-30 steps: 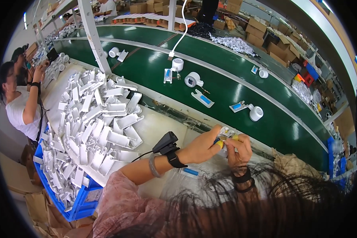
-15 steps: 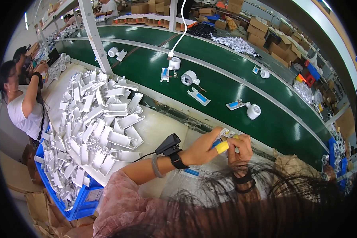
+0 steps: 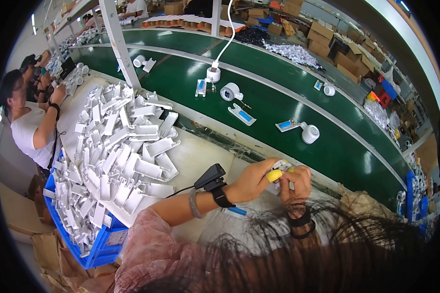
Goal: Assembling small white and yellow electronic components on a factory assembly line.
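Note:
My left hand is closed around a white plastic part above the table's front area. A yellow cover wraps its thumb tip. My right hand meets it from the right, fingers pinched together against the part. What lies between those right fingertips is hidden. Below my left wrist, a blue cylindrical cell lies on the table, partly covered by the black wrist strap. To the left, white plastic housings form a large heap, some spilling into a blue bin.
Beyond the table runs a green conveyor belt. It carries round white lamp heads and white plates with blue cells. A white cable hangs down to one lamp head. A metal post rises behind the heap. Co-workers sit at left.
My left hand has turned slightly, so the blue piece seen in it earlier is hidden. Pieces on the belt have drifted a little left. A co-worker's arm at left has lowered.

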`<state>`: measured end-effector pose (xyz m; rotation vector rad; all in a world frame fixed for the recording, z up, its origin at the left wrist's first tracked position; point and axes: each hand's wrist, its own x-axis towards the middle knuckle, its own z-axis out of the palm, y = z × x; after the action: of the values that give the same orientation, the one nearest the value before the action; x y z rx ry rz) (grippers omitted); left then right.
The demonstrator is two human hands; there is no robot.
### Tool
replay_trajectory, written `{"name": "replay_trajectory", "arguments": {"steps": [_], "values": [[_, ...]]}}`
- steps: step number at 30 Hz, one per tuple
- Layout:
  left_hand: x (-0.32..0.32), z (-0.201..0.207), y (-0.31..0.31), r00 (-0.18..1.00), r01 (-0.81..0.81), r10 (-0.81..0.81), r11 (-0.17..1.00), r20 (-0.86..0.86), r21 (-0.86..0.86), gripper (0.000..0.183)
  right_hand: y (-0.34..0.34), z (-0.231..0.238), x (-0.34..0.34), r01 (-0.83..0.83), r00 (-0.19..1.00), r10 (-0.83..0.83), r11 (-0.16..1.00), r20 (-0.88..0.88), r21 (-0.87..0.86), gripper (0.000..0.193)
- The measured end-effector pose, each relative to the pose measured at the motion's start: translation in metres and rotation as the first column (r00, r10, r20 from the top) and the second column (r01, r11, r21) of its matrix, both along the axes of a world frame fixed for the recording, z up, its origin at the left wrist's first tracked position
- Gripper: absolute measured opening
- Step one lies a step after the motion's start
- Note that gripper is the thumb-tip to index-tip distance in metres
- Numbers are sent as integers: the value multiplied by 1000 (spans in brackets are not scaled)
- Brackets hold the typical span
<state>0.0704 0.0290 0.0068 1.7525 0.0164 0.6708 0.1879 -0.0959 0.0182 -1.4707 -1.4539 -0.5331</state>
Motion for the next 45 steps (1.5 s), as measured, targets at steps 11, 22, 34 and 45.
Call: {"name": "replay_trajectory", "arguments": {"steps": [11, 22, 34, 45], "values": [[13, 4, 18, 986, 87, -87, 996, -143, -6, 32, -3, 4, 15, 21, 988, -39, 993, -152, -118, 12], [41, -33, 331, 250, -721, 968, 201, -22, 663, 28, -35, -20, 127, 477, 832, -482, 874, -275, -89, 25], [38, -52, 436, 104, -404, 897, 433, -430, 806, 38, -20, 1, 103, 282, 916, -316, 945, -248, -164, 11], [38, 23, 281, 731, -678, 668, 735, 137, 33, 21, -16, -4, 77, -3, 961, -72, 962, -266, -272, 13]]}}
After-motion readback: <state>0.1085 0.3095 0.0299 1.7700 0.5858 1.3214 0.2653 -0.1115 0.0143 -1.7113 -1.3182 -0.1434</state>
